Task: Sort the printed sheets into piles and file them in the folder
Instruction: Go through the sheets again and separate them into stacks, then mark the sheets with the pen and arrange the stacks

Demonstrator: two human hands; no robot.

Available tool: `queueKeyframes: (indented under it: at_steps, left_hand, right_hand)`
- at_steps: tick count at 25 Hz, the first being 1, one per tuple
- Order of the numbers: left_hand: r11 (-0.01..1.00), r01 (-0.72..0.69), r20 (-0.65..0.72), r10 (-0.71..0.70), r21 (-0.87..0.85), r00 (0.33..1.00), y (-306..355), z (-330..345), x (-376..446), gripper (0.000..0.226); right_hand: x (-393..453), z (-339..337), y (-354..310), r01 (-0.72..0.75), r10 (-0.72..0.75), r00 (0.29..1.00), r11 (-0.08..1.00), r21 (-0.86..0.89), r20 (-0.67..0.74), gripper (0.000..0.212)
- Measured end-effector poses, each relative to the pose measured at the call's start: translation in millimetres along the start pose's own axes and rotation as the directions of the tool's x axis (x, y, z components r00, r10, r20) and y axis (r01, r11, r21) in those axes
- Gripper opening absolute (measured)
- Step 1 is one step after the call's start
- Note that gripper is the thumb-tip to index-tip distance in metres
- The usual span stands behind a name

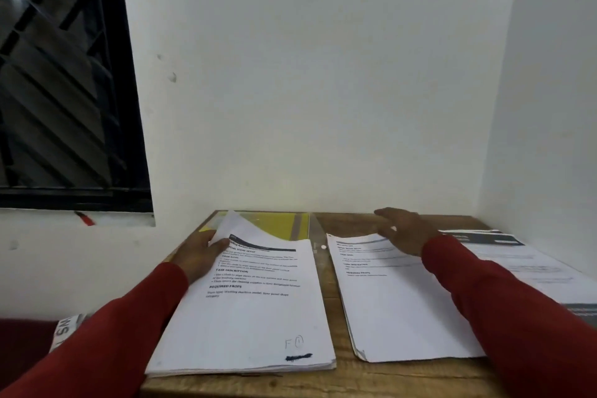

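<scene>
Left hand (200, 255) pinching the top sheet (239, 226) up off the thick stack (252, 310) (peeling one loose) — right hand (400, 229) flat, fingers relaxed, steadying the middle pile (400, 304).

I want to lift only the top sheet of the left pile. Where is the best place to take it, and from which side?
Take the top sheet at its far left corner, coming from the left. That corner is already curled up off the left pile, where the left hand holds it, so fingers can probably slip under and pinch it. The other edges look flat.
</scene>
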State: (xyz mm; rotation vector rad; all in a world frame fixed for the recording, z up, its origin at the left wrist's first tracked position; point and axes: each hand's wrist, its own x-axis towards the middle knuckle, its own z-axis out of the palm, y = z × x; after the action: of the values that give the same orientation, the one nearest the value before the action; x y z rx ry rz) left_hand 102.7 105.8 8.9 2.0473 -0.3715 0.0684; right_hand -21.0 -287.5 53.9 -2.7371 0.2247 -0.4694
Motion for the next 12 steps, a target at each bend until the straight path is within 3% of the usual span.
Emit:
queueKeyframes:
  at_steps: [2, 4, 10, 12]
  left_hand:
    - [1.0, -0.008, -0.002, 0.008, 0.017, 1.0, 2.5, 3.9, -0.5, 0.016]
    - [1.0, -0.011, 0.011, 0.011, 0.003, 1.0, 5.7, 7.1, -3.3, 0.014]
    - [0.999, -0.029, 0.005, 0.029, 0.02, 1.0, 10.0, 6.7, -7.0, 0.01]
    - [0.999, -0.032, 0.004, 0.032, 0.01, 0.999, 9.4, 6.9, -6.8, 0.01]
  right_hand:
    - [-0.2, 27.0, 19.6, 0.016, 0.028, 0.976, 0.98, -0.197, 0.218, 0.077]
    - [-0.8, 43.4, 25.2, 0.02, 0.096, 0.951, 0.93, -0.367, 0.295, 0.076]
    - [-1.2, 45.6, 12.9, -0.011, 0.157, 0.928, 0.918, -0.396, 0.339, 0.066]
    - [-2.1, 37.5, 11.1, -0.009, 0.079, 0.975, 0.947, -0.321, 0.206, 0.054]
